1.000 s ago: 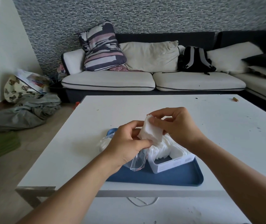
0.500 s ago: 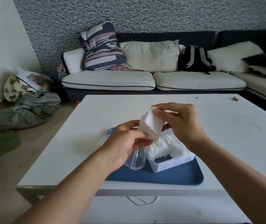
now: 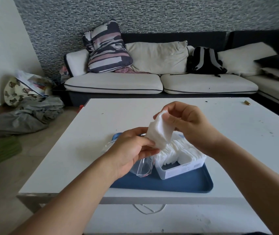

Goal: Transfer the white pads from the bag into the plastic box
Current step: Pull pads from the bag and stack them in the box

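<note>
Near the centre of the frame, both hands are holding a small stack of white pads point(image 3: 159, 133) above the blue tray point(image 3: 177, 184). The right hand point(image 3: 189, 124) is pinching the stack's upper end, its fingers point(image 3: 174, 106) curling over the top edge and the thumb pressing on the near face. The left hand point(image 3: 130, 150) is gripping the stack's lower end between thumb and fingers, and a clear plastic bag point(image 3: 143, 167) with a red strip along its edge is hanging from under that hand, drooping onto the tray just left of the box; exactly how the fingers are catching the bag is hidden by the hand itself.

The plastic box point(image 3: 181, 170) is sitting on the tray, lower centre-right of the frame, below and just right of the lifted stack. It is open on top and holding rows of white pads standing on edge, with a gap showing at its near end.

The tray is lying on a white desk point(image 3: 237, 133) that is filling the middle of the frame. A small brown object point(image 3: 247, 102) is lying near the desk's far right edge. Across the upper half of the frame a sofa point(image 3: 115, 83) with pale cushions is carrying a striped pillow point(image 3: 106, 48) and a black backpack point(image 3: 205, 60). At the left, on the floor, a heap of grey cloth point(image 3: 25, 116) is lying beside a patterned bag point(image 3: 16, 92).
</note>
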Demonstrator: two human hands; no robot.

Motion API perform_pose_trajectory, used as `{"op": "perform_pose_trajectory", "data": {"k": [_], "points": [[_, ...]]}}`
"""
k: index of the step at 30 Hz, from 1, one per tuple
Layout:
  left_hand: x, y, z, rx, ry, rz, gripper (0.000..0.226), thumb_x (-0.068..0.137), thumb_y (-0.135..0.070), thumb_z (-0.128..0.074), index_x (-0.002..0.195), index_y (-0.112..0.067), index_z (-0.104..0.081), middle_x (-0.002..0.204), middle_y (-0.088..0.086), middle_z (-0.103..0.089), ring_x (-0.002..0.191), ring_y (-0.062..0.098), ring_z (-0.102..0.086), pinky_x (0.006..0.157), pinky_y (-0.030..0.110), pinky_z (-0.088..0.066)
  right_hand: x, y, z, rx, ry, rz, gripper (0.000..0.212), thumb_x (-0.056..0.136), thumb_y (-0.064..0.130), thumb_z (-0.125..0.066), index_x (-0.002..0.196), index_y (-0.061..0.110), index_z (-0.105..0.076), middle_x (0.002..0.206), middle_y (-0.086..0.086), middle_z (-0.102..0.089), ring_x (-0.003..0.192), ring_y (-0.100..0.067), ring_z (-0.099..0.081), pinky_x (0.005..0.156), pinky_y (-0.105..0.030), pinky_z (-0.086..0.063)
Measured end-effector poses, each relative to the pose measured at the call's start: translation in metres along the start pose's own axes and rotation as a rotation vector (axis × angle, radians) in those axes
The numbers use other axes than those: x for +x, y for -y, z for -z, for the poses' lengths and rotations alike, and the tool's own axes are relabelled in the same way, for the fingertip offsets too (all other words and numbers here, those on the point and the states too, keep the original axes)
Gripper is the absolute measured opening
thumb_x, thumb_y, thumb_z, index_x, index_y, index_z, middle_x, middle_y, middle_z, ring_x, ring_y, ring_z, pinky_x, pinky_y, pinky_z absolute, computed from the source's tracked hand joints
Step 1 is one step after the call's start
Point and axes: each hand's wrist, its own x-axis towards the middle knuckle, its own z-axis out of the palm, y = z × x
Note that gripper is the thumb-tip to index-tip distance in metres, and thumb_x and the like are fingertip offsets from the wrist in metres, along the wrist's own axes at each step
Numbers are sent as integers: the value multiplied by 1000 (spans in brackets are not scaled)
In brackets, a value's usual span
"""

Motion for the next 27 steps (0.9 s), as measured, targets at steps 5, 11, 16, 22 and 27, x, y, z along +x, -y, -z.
{"op": "perform_pose_trajectory", "data": {"k": [5,11,16,22,27], "points": [[-1,1,-2,25,18,25,29,88,16,-56,110,2,-68,104,21,-75,91,30,-75,78,33,-62,0,-2,-3,-110,5,-17,7,95,5,-63,97,3,-70,85,-1,-71,73,-15,-63,67,-25,-53],[-2,1,0,-10,93,49,30,91,13,-52,117,3,-65,103,21,-75,90,31,-75,83,36,-62,0,-7,-5,-246,44,-33,11,93,5,-67,93,14,-73,76,9,-71,68,-11,-62,65,-23,-53],[-2,1,1,-2,121,50,33,93,13,-49,122,4,-63,110,25,-73,94,32,-74,85,37,-62,1,-11,-6,-293,1,-7,13,93,6,-67,91,17,-74,79,8,-72,71,-6,-63,66,-19,-51],[-3,-1,1,-107,150,82,36,77,-11,-57,110,3,-65,102,22,-70,88,32,-71,83,41,-61,0,-12,-7,-352,9,5,18,92,4,-67,93,20,-74,83,9,-74,74,-2,-65,69,-16,-52],[3,11,-15,94,-141,-71,17,95,-8,-58,103,-11,-73,98,11,-76,88,22,-68,73,31,-59,-2,-14,-21,-449,-108,44,26,94,11,-63,114,26,-70,106,17,-68,94,-5,-62,78,-20,-51]]}}
